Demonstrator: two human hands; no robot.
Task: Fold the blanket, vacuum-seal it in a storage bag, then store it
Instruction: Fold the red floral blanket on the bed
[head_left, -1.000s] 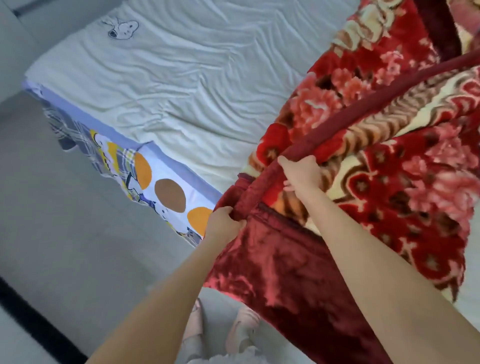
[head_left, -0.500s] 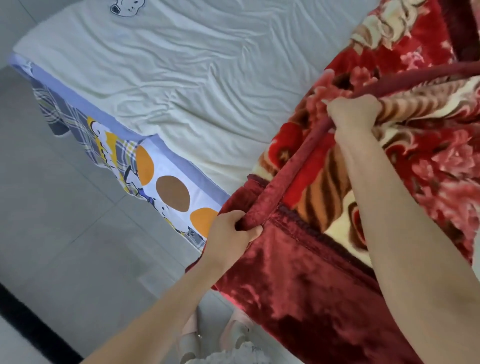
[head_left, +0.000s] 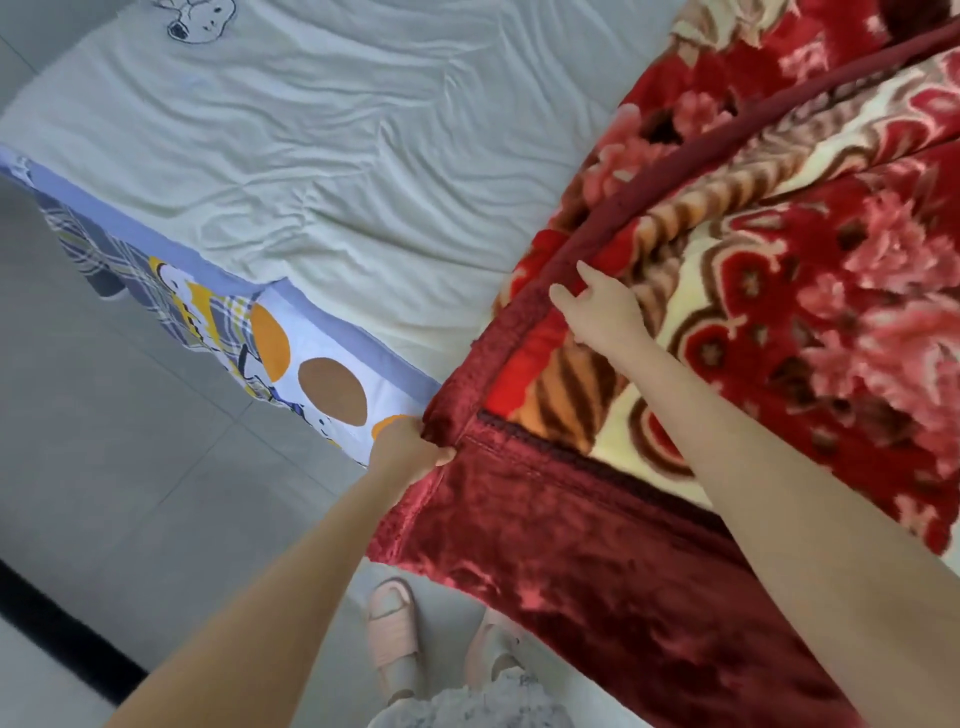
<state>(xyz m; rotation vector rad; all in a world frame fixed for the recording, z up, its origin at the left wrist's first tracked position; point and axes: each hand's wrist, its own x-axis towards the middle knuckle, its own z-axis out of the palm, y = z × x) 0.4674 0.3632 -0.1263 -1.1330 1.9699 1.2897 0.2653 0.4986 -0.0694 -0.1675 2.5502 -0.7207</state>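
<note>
A thick red blanket with a pink flower print and a dark red border lies over the right part of the bed, its plain maroon side hanging over the near edge. My left hand is shut on the blanket's corner at the bed's edge. My right hand rests on the folded dark red border further up, fingers spread and flat on the fabric, holding nothing.
The bed has a wrinkled pale sheet and a side panel with orange and brown dots. Grey tiled floor lies to the left. My feet in pink slippers stand at the bed's edge.
My right hand slid back down the border toward me and let go of its grip, now lying open on it. The left hand keeps hold of the corner.
</note>
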